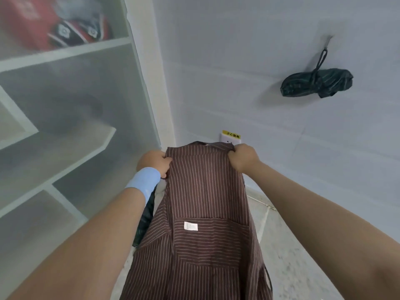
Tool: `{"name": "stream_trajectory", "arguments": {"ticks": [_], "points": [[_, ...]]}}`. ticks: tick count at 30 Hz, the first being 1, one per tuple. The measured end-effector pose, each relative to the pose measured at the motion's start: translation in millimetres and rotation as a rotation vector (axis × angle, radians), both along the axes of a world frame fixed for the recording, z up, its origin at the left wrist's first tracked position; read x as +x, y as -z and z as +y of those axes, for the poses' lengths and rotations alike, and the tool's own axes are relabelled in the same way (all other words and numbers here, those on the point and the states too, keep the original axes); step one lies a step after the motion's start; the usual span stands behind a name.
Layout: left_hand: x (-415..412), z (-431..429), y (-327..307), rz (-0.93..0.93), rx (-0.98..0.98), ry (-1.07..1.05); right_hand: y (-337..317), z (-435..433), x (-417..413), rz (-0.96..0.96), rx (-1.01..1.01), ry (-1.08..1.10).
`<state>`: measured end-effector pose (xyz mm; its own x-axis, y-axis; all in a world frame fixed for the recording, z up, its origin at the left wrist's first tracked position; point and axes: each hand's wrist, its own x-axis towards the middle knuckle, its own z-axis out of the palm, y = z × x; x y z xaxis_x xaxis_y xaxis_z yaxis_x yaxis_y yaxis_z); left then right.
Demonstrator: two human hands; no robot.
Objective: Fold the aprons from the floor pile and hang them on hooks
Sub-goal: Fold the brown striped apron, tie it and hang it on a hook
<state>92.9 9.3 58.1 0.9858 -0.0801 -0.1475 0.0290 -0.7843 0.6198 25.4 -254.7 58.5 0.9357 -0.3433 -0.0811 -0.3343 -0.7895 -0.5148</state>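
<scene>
A brown apron with thin pale stripes (203, 204) hangs spread out in front of me, its pocket and small white label facing me. My left hand (154, 162) grips its top left corner, and my right hand (243, 156) grips its top right corner. Both hands hold it up at the same height. On the white wall at the upper right, a folded dark green striped apron (317, 83) hangs by its loop from a hook (329, 40). Part of another dark striped cloth (144, 221) shows behind my left forearm, low down.
A white shelving unit (65, 131) stands close on the left, with red and black items (71, 32) on its top shelf. A wall socket with a yellow warning sticker (231, 135) sits just beyond the apron's top edge. Pale speckled floor (287, 252) lies at the lower right.
</scene>
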Motion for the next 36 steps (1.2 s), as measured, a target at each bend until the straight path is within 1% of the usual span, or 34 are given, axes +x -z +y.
{"name": "stream_trajectory", "arguments": {"ticks": [3, 6, 8, 10, 12, 13, 14, 15, 17, 18, 19, 20, 21, 23, 25, 28, 29, 31, 33, 36], "points": [[11, 1, 19, -0.036, -0.005, 0.004, 28, -2, 13, 0.006, 0.083, -0.056], [17, 5, 48, -0.074, 0.108, 0.044, 60, -5, 14, 0.008, 0.222, -0.081], [11, 9, 67, -0.123, 0.165, 0.100, 82, -4, 5, -0.028, 0.276, -0.062], [-1, 14, 85, -0.243, 0.175, 0.102, 104, -2, -10, -0.086, 0.227, -0.062], [-18, 22, 105, -0.314, 0.165, 0.126, 129, -1, -26, -0.063, 0.058, -0.158], [-26, 26, 116, -0.295, 0.180, 0.178, 143, -2, -34, 0.000, -0.069, -0.249], [-33, 31, 128, -0.232, 0.213, 0.249, 159, -4, -41, 0.104, -0.199, -0.338], [-41, 36, 139, -0.118, 0.264, 0.335, 173, -6, -49, 0.232, -0.306, -0.402], [-55, 43, 154, 0.189, 0.371, 0.520, 193, -8, -65, 0.484, -0.466, -0.458], [-61, 45, 160, 0.330, 0.407, 0.593, 200, -8, -72, 0.592, -0.499, -0.457], [-66, 45, 163, 0.442, 0.431, 0.642, 204, -8, -79, 0.657, -0.492, -0.445], [-71, 44, 165, 0.520, 0.441, 0.669, 210, -7, -85, 0.674, -0.455, -0.423], [-74, 42, 168, 0.548, 0.430, 0.666, 214, -5, -90, 0.648, -0.397, -0.385], [-75, 35, 175, 0.479, 0.369, 0.590, 219, -2, -95, 0.535, -0.260, -0.284], [-70, 27, 182, 0.310, 0.363, 0.475, 219, 1, -96, 0.459, -0.195, -0.221], [-58, 6, 188, 0.045, 0.346, 0.339, 216, 3, -91, 0.483, -0.363, -0.247], [-54, -3, 190, -0.027, 0.328, 0.317, 215, 2, -87, 0.475, -0.389, -0.211], [-44, -17, 192, -0.098, 0.349, 0.341, 210, 0, -75, 0.399, -0.326, -0.078], [-32, -26, 200, -0.075, 0.476, 0.452, 210, -6, -59, 0.324, -0.228, 0.015], [-13, -32, 210, -0.076, 0.688, 0.604, 214, -20, -35, 0.343, -0.078, 0.031]]}}
